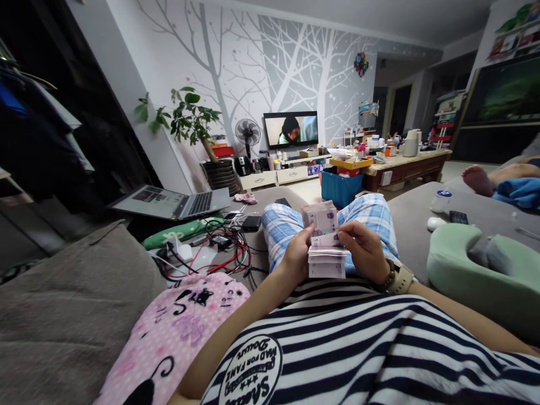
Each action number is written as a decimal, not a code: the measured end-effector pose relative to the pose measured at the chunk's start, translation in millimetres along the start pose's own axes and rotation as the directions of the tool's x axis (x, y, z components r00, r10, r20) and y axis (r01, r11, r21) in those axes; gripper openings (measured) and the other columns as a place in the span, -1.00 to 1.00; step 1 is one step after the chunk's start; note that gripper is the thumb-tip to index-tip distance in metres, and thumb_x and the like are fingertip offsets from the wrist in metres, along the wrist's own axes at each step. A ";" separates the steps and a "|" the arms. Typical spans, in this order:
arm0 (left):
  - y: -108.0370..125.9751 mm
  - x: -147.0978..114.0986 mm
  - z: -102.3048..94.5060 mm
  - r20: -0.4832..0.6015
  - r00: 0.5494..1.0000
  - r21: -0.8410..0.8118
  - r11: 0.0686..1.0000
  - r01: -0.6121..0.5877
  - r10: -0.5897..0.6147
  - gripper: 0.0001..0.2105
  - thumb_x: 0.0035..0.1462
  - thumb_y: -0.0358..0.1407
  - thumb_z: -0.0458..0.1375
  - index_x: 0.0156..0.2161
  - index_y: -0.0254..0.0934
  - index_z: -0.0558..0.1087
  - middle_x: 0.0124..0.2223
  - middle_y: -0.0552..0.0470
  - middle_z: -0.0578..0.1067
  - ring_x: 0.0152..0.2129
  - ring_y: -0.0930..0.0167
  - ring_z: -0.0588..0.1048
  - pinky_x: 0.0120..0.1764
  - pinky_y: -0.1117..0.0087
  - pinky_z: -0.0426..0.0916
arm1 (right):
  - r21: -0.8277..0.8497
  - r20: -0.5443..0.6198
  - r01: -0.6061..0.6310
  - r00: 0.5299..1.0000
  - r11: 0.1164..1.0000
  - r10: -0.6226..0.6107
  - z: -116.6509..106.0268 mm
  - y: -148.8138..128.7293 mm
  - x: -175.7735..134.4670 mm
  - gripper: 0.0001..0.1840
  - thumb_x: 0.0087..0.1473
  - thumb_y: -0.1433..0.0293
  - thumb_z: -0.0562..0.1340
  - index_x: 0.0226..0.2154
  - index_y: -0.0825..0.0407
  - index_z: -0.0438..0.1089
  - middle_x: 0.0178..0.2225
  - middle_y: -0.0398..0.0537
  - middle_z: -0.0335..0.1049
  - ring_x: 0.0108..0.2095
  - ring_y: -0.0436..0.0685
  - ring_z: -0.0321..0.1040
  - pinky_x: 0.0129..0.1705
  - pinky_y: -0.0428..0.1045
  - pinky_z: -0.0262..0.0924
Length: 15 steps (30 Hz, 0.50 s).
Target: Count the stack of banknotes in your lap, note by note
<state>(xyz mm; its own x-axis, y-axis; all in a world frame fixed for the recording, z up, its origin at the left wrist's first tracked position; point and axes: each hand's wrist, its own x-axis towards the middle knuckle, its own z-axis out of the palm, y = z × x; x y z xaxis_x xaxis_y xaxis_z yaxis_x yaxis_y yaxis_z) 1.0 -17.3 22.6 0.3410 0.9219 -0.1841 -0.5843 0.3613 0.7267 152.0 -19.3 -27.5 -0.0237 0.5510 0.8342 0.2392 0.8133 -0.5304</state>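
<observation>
A thick stack of purplish banknotes (319,216) is held over my lap, its upper part standing up and the lower notes folded down toward my belly. My left hand (298,250) grips the stack along its left side, thumb on the front. On the right, my right hand (360,244) pinches the edge of one note between thumb and fingers. The loose lower banknotes (327,266) hang fanned below both hands. My right wrist wears a pale watch (402,278) and a dark bracelet. Blue plaid trousers (280,228) lie under the hands.
Left of me are an open laptop (172,203), tangled cables (230,242) and a pink cat-print cushion (185,320). To the right lie a green neck pillow (451,259), a white mouse (436,224) and a remote (458,217). Another person's foot (478,179) rests at far right.
</observation>
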 end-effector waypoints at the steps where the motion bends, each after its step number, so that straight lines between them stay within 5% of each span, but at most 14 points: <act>1: -0.1 0.7 -0.3 0.002 1.000 -0.002 1.000 -0.007 0.007 -0.60 0.37 -0.34 -0.08 0.10 -0.54 0.49 -0.27 -0.20 0.66 -0.39 0.24 0.65 -0.20 0.27 0.54 | -0.005 0.000 -0.005 1.000 1.000 0.005 0.1 -0.3 -0.1 -0.85 0.27 0.33 0.21 -0.33 -0.02 0.44 -0.50 -0.18 0.38 -0.49 0.03 0.24 -0.41 -0.03 0.17; 15: -0.5 1.1 -1.8 0.029 0.999 -0.011 0.999 0.030 -0.030 -0.57 0.38 -0.32 -0.12 0.08 -0.52 0.51 -0.28 -0.20 0.66 -0.40 0.24 0.65 -0.20 0.26 0.53 | 0.025 0.013 0.003 1.000 1.000 -0.003 -0.4 0.1 -0.1 -0.82 0.30 0.34 0.19 -0.36 -0.03 0.41 -0.51 -0.20 0.31 -0.48 0.02 0.20 -0.39 -0.03 0.13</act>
<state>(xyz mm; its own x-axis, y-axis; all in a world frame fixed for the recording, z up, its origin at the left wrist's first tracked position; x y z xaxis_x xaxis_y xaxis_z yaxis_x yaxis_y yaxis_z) 0.2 -16.3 20.8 0.3793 0.9062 -0.1868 -0.5816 0.3905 0.7136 152.4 -19.3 -27.5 -0.0373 0.5510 0.8337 0.2152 0.8191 -0.5318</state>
